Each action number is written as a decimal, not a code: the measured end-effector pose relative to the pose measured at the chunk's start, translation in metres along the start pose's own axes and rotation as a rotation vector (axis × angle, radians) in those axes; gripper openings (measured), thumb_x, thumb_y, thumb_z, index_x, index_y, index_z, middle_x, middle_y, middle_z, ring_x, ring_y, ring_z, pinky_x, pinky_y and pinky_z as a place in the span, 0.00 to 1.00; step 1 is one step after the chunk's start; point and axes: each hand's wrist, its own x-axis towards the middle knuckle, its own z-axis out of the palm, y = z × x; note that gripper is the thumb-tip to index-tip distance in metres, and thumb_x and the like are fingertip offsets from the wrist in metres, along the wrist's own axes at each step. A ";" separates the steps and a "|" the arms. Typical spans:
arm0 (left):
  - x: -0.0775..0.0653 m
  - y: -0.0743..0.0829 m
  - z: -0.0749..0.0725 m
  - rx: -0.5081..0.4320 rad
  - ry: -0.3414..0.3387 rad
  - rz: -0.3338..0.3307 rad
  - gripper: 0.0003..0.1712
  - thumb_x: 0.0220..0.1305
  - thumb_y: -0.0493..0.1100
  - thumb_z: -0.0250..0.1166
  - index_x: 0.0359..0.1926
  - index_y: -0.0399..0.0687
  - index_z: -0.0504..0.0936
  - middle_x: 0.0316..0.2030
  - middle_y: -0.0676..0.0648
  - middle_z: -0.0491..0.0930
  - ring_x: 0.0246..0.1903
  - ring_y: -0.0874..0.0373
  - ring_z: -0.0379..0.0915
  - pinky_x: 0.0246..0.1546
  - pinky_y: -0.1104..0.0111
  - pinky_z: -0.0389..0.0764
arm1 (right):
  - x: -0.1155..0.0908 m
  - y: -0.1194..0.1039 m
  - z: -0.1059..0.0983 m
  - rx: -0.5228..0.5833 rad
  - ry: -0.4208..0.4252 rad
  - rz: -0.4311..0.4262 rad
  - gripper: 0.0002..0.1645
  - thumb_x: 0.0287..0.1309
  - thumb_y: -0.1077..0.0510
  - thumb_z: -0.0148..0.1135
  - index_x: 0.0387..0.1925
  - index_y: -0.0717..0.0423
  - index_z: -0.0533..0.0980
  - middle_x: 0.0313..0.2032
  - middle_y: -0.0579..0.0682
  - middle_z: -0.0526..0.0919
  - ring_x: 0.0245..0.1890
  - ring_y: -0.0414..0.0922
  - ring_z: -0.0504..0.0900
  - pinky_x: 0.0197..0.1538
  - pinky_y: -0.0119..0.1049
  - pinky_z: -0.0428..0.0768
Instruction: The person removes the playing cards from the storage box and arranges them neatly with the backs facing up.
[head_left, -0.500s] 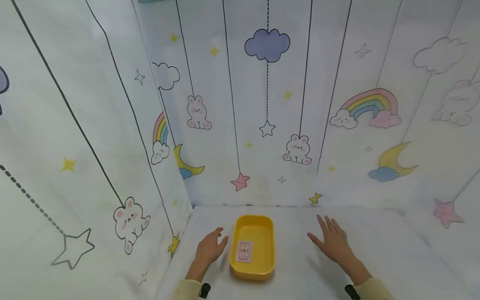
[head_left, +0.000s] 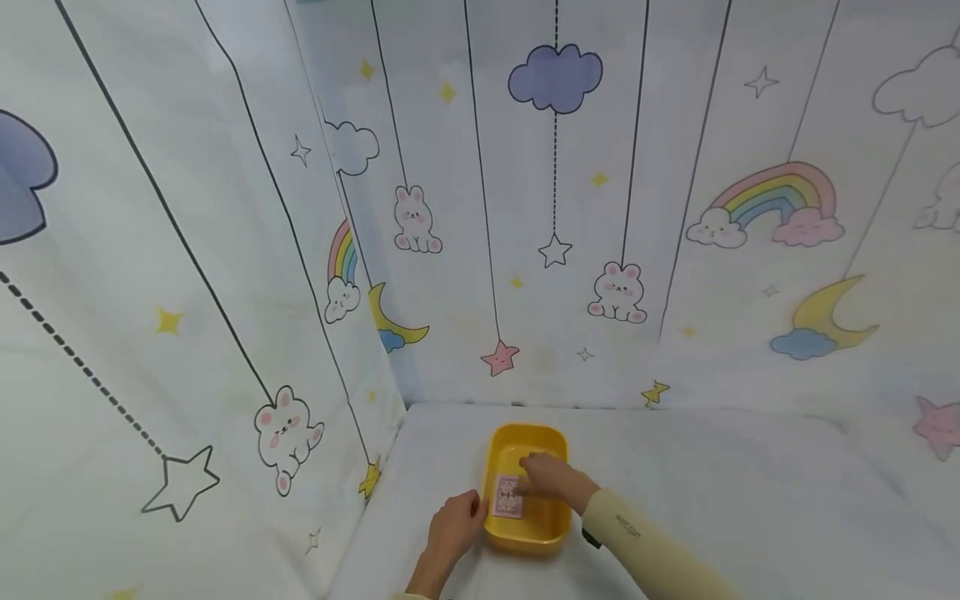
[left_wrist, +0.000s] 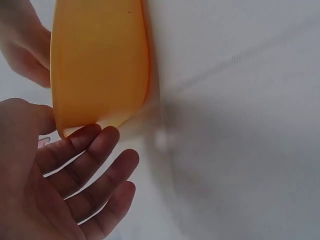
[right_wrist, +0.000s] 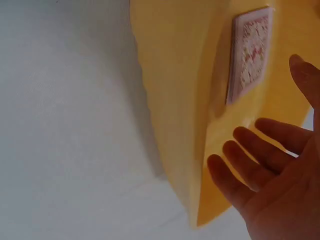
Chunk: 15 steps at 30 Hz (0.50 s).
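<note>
A yellow plastic tray [head_left: 528, 546] with raised walls stands on the white table. Inside it, toward the left, lies a stack of playing cards [head_left: 507, 497] with a pink patterned back. My left hand [head_left: 456, 523] is at the tray's left wall; in the left wrist view the thumb [left_wrist: 46, 119] is at the rim and the index fingertip [left_wrist: 91, 131] on the outer side, pinching it. Over the tray, just right of the cards, hovers my right hand [head_left: 555, 482]. Its fingers [right_wrist: 265, 150] are spread and loosely bent, apart from the cards, holding nothing.
White cloth [head_left: 712, 492] covers the table and meets a back wall [head_left: 450, 292] and a left wall [head_left: 187, 375], both printed with rabbits, stars and clouds. The tray sits in the left half of the table.
My right hand has moved left from the bare table to over the tray. My left hand has come in to the tray's left rim. The head view has shifted slightly.
</note>
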 end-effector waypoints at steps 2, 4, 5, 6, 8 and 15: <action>-0.001 0.001 0.004 -0.006 -0.005 -0.018 0.17 0.71 0.49 0.60 0.24 0.52 0.72 0.18 0.55 0.69 0.18 0.62 0.64 0.18 0.70 0.63 | 0.006 -0.010 0.015 -0.058 -0.041 0.017 0.34 0.55 0.38 0.71 0.53 0.57 0.79 0.52 0.56 0.83 0.52 0.53 0.81 0.60 0.50 0.77; -0.002 0.002 0.007 -0.005 -0.014 -0.044 0.17 0.71 0.49 0.60 0.24 0.52 0.72 0.18 0.55 0.69 0.18 0.61 0.64 0.18 0.70 0.63 | 0.010 -0.017 0.026 -0.121 -0.048 0.034 0.36 0.50 0.36 0.75 0.51 0.57 0.80 0.49 0.56 0.82 0.46 0.52 0.80 0.57 0.49 0.79; -0.003 0.003 0.008 -0.004 -0.020 -0.060 0.17 0.71 0.50 0.60 0.24 0.52 0.72 0.18 0.55 0.69 0.18 0.61 0.64 0.19 0.70 0.63 | 0.011 -0.020 0.031 -0.146 -0.041 0.035 0.37 0.48 0.35 0.76 0.50 0.58 0.79 0.49 0.56 0.81 0.44 0.51 0.79 0.56 0.49 0.79; -0.003 0.003 0.008 -0.001 -0.022 -0.069 0.17 0.71 0.49 0.60 0.25 0.52 0.72 0.18 0.54 0.70 0.18 0.61 0.65 0.19 0.70 0.63 | 0.011 -0.022 0.033 -0.167 -0.032 0.037 0.39 0.47 0.35 0.76 0.51 0.58 0.79 0.48 0.57 0.80 0.43 0.51 0.78 0.55 0.49 0.80; -0.003 0.004 0.009 0.010 -0.023 -0.085 0.16 0.71 0.49 0.61 0.25 0.52 0.72 0.18 0.54 0.70 0.19 0.60 0.65 0.20 0.70 0.63 | 0.011 -0.027 0.035 -0.172 -0.016 0.042 0.43 0.44 0.35 0.78 0.53 0.60 0.77 0.50 0.58 0.78 0.43 0.52 0.77 0.55 0.49 0.79; 0.002 0.007 0.005 0.016 -0.037 -0.117 0.16 0.70 0.48 0.62 0.26 0.50 0.73 0.19 0.52 0.71 0.19 0.60 0.66 0.21 0.70 0.64 | 0.008 -0.033 0.026 -0.160 0.039 0.040 0.45 0.41 0.36 0.80 0.54 0.59 0.76 0.47 0.57 0.77 0.41 0.51 0.75 0.52 0.49 0.81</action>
